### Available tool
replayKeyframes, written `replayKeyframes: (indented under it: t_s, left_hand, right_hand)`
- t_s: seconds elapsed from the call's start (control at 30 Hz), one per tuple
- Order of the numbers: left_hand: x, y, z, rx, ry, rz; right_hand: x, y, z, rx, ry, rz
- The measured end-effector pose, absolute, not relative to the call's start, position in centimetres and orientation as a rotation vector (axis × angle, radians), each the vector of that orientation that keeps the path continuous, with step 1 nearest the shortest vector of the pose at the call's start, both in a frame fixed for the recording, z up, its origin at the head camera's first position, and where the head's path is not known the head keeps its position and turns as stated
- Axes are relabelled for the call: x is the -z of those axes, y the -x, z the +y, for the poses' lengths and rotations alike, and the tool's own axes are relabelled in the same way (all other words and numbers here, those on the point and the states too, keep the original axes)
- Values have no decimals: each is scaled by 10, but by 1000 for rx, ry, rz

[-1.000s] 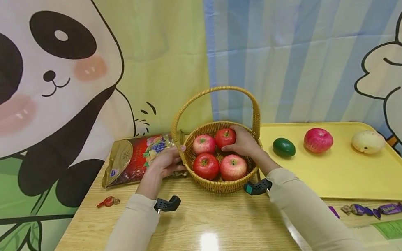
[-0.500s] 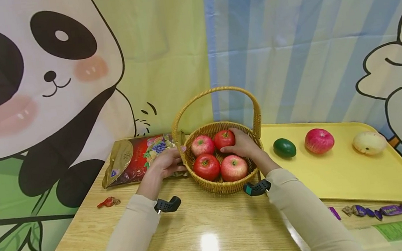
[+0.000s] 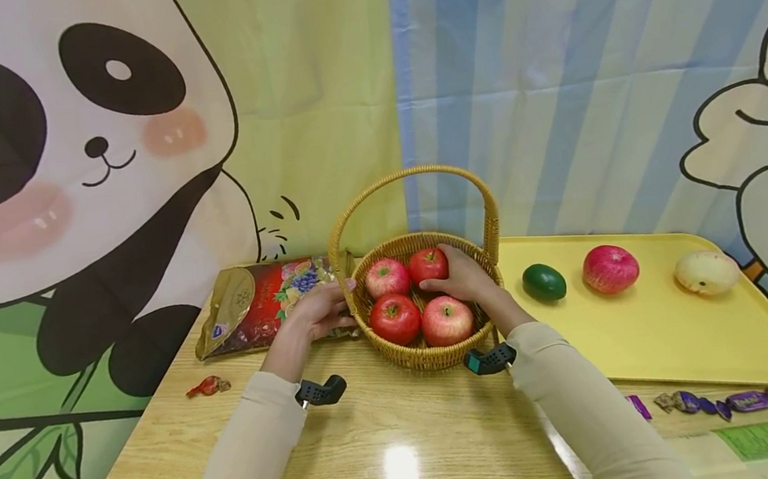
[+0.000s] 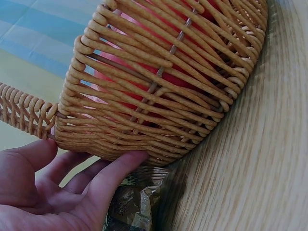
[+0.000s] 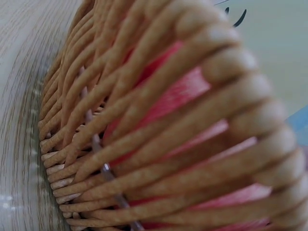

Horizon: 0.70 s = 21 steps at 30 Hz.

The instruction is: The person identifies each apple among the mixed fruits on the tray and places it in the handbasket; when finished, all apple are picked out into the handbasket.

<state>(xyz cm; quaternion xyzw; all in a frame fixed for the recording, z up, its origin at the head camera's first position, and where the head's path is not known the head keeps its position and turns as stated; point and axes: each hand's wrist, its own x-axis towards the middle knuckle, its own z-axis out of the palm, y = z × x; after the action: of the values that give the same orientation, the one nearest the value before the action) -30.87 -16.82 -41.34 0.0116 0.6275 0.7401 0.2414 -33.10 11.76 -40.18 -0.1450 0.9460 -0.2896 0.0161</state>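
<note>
My right hand (image 3: 468, 277) grips the far-right apple (image 3: 429, 264) in the wicker basket (image 3: 433, 356), four apples inside; my left hand (image 3: 317, 314), fingers relaxed, steadies its left wall. One apple (image 3: 610, 268) remains on the tray (image 3: 688, 351).

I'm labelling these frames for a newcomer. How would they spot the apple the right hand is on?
Find the woven wicker basket mid-table. Four red apples sit inside; the right hand touches the back-right red apple, the only one under fingers.
</note>
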Motion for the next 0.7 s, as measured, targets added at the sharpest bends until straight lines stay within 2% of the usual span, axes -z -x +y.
replayKeyframes:
  t_s: [0.43,0.7]
  left_hand:
    - [415,307,-167,-2010,-52,1733]
    - [413,307,-170,-1996,-58,1751]
  right_hand:
    - [391,321,122,888,456,2952]
    - [372,312,128,845,546,2968]
